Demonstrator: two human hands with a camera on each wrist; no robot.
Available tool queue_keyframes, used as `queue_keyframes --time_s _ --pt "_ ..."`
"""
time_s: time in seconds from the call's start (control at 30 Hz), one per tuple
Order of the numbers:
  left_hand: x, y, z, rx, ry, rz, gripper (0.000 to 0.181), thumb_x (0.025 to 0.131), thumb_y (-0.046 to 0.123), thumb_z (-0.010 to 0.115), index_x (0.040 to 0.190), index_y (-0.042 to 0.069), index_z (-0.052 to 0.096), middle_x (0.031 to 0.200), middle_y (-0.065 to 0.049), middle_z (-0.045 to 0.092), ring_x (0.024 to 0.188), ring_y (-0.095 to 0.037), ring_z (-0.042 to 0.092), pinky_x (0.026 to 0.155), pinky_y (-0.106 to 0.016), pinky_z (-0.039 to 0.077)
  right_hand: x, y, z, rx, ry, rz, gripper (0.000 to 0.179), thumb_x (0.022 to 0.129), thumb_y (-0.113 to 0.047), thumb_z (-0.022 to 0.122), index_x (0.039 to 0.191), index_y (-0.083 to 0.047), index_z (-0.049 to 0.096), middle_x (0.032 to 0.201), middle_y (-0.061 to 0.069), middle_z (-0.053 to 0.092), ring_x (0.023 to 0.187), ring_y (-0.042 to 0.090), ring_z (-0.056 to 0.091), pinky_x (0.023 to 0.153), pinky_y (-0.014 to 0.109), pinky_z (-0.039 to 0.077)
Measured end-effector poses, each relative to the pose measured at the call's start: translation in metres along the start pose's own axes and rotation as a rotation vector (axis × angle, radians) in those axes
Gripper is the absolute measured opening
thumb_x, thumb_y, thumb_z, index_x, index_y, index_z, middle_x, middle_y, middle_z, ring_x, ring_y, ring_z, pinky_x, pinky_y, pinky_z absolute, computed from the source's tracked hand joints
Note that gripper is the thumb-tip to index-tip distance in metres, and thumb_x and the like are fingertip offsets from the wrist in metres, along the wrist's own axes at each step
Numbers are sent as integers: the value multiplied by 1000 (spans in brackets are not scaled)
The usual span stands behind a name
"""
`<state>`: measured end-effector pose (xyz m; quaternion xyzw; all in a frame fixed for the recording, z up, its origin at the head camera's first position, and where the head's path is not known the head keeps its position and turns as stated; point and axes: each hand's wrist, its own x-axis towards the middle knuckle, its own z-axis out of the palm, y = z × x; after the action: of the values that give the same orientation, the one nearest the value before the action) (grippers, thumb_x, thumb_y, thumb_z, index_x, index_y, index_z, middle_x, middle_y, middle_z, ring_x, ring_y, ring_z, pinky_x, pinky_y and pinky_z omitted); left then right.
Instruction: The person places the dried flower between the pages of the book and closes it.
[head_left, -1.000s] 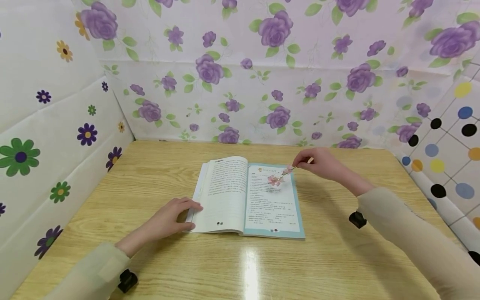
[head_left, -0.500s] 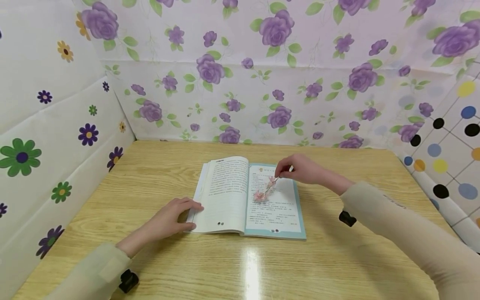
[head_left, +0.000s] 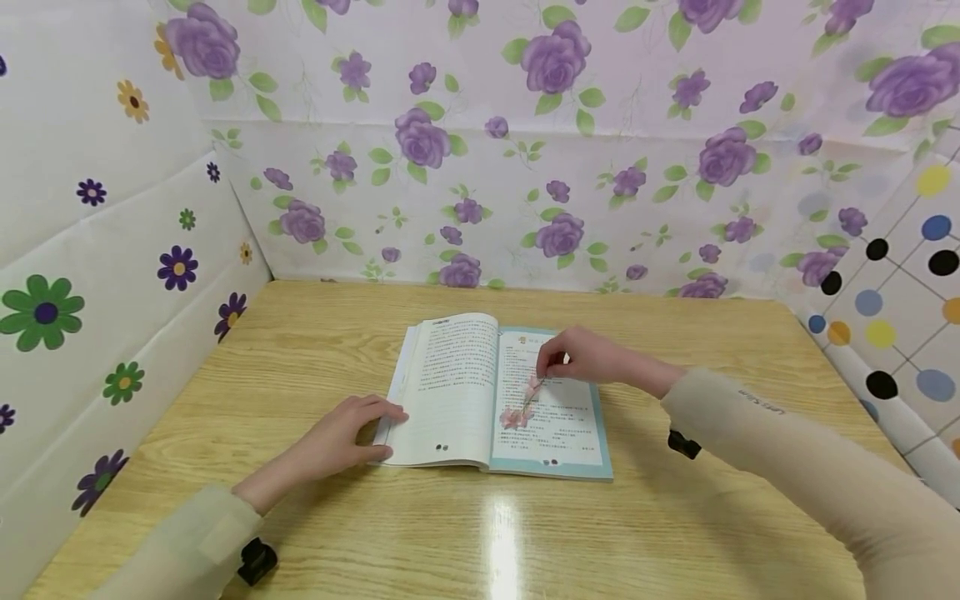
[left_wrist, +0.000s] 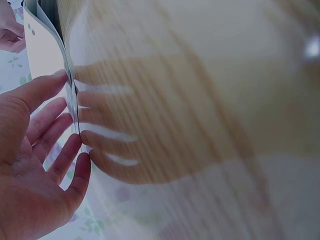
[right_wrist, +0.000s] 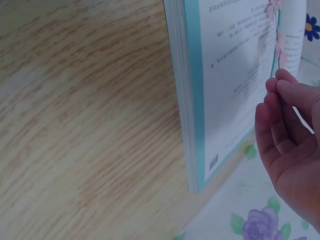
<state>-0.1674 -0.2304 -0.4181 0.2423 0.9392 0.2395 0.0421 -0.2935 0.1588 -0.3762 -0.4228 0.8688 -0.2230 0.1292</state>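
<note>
An open book (head_left: 457, 421) lies on the wooden table, its right page bordered in light blue. My left hand (head_left: 348, 433) rests at the book's left edge, fingertips on the margin of the left page. In the left wrist view, the relaxed fingers (left_wrist: 65, 152) of that hand meet the edge of the pages. Between thumb and fingertips my right hand (head_left: 585, 360) pinches the thin stem of a pink flower sprig (head_left: 516, 417). The blossoms point down toward the inner part of the right page, near the spine. Part of the stem is hidden by the fingers.
The wooden table (head_left: 360, 525) extends around the book, with a bright light reflection in front. Behind it hangs a wall covering (head_left: 517, 208) with purple roses. Patterned side walls stand to the left and right. A small black device (head_left: 257, 562) sits under the left sleeve.
My right hand has moved left and toward me over the right page, bringing the sprig closer to the spine. The left hand and the book have stayed in place.
</note>
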Motion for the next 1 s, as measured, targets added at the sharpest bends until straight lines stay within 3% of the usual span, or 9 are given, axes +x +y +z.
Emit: queue_keyframes --time_s 0.47,1.0 --pt "0 -1 0 0 -2 -12 42 84 23 79 123 19 67 134 -5 63 125 -32 55 104 -53 46 4 -2 18 -3 -6 -9 14 94 -6 64 91 -15 73 88 -2 73 76 5 57 72 21 51" --pt "0 -1 0 -1 -3 -8 42 84 22 79 124 18 67 134 -5 63 124 -33 55 104 -53 46 3 -3 21 -19 18 -26 12 94 -6 64 93 -14 73 90 -2 72 77 4 57 72 20 51"
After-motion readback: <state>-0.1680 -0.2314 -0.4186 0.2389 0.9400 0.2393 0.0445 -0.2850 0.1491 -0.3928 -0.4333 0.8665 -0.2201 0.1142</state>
